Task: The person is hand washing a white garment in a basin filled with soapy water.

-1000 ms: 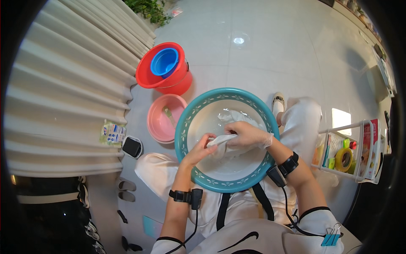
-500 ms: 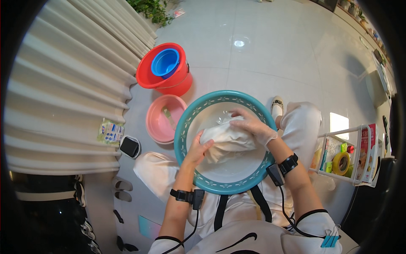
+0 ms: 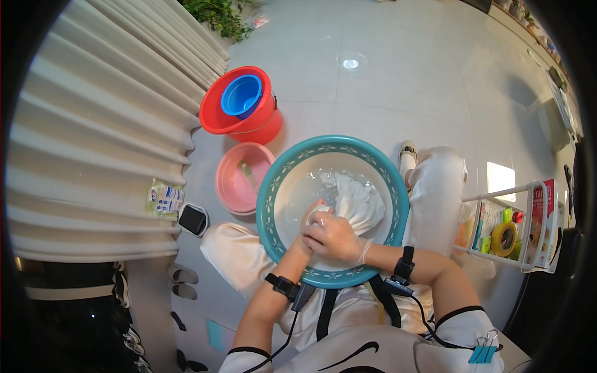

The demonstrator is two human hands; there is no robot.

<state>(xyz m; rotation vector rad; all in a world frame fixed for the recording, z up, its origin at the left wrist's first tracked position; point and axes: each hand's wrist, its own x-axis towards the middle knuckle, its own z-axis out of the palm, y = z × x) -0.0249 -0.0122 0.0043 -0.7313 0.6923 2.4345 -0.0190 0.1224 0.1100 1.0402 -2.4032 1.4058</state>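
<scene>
Right hand [image 3: 336, 236] was curled over left hand [image 3: 308, 220], both gripping bunched white cloth [image 3: 359, 202]; firm, even pressure, kept low to limit splashing, seemed the sound method. Right wrist crossed inward, left angled up beneath it. The white cloth's loose end fanned out inside the teal-rimmed basin [image 3: 268, 208].

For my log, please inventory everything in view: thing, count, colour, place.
Large basin: 1, teal and white, centre
Cloth: 1, white, in large basin
Bucket: 1, red, upper left
Blue tub: at least 1, blue, in bucket
Pink basin: at least 1, pink, beside large basin
Curtain: 1, cream, left
Packet: 1, green-white, by curtain
Device: 1, black, by packet
Slippers: 2, grey, lower left
Plant: 1, green, top left
Rack: 1, white, right
Tape roll: 1, yellow, in rack
Straps: 2, black, forearms
Left hand: 1, mostly hidden
Right hand: 1, over left, at cloth
</scene>
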